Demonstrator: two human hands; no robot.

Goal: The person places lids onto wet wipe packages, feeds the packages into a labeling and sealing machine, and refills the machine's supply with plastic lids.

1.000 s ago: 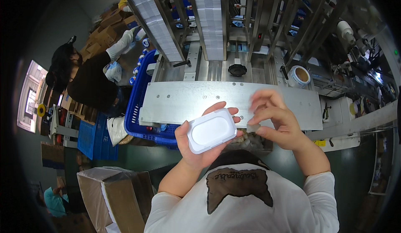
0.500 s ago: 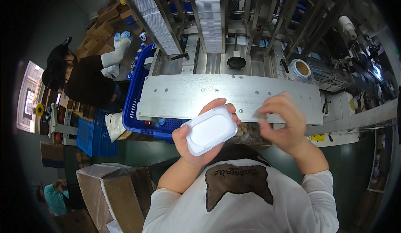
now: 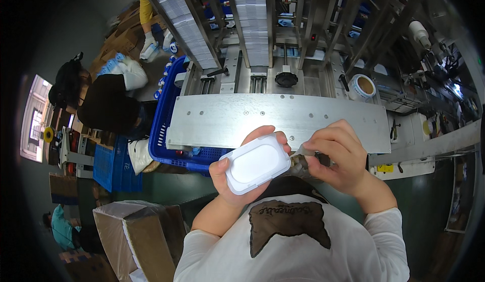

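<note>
My left hand (image 3: 221, 176) grips a white plastic lid (image 3: 256, 166), rectangular with rounded corners and a raised rim, holding it tilted in front of my chest. The thumb lies along its left end and the fingers curl over its far edge. In my right hand (image 3: 341, 158), thumb and forefinger pinch a small greyish piece (image 3: 302, 151), too small to name, close beside the lid's right end. Beyond both hands lies a flat metal plate (image 3: 283, 118) on the front of a machine.
Tall stacks of thin white pieces (image 3: 252, 24) stand in the machine's metal guides. A black knob (image 3: 286, 78) and a label roll (image 3: 362, 86) sit behind the plate. At left are a blue basket (image 3: 164, 143), a plastic-wrapped carton (image 3: 151, 231) and a co-worker in dark clothing (image 3: 108, 105).
My right hand has come down and left, bringing the small greyish piece up to the lid. The lid has shifted slightly lower. A yellow-sleeved arm has appeared at the far left.
</note>
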